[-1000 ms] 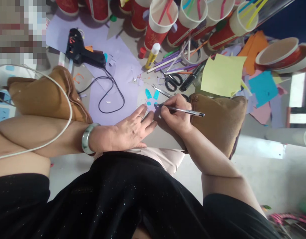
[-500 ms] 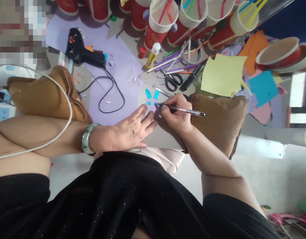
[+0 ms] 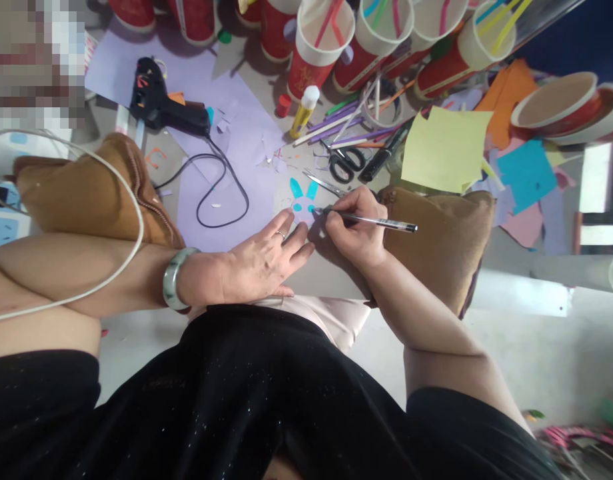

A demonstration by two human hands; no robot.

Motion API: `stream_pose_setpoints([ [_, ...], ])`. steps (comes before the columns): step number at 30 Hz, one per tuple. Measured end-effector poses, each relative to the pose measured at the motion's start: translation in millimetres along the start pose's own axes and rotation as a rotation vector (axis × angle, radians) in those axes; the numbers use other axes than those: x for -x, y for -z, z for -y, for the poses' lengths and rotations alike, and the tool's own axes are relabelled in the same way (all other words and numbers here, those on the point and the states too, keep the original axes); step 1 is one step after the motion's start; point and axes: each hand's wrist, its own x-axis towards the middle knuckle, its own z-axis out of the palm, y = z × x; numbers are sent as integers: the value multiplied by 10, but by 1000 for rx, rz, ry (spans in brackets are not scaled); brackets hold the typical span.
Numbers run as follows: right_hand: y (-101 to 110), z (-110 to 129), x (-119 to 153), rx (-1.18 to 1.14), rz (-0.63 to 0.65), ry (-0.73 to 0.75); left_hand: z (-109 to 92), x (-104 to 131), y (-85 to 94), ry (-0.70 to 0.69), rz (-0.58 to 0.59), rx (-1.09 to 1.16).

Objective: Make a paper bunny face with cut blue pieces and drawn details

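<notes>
A small purple paper rabbit face [image 3: 303, 202] with blue ears and two blue eye spots lies on the grey table. My left hand [image 3: 269, 257] rests flat with fingers spread, its fingertips at the lower left edge of the face. In my right hand [image 3: 357, 227] is a pen [image 3: 386, 221], pinched between thumb and fingers, its tip close to the right eye spot. Whether the tip touches the paper is too small to tell. Black-handled scissors [image 3: 347, 163] lie just above my right hand, their blades pointing left.
A glue gun [image 3: 166, 107] with a looped cord lies on purple paper [image 3: 201, 207] at left. A glue stick [image 3: 304, 113], straws, a marker [image 3: 385, 157] and red cups [image 3: 316, 70] stand or lie behind. Yellow paper [image 3: 444, 150] is at right; brown cushions [image 3: 436, 247] flank the hands.
My right hand and the pen have shifted slightly to the right, showing more of the right eye spot. My left hand stays in place.
</notes>
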Motion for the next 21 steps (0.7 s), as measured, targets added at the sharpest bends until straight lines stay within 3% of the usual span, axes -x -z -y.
stream_pose_setpoints([
  [21,-5,17,1,25,20,13,-5,-5,15,1,11,-6],
])
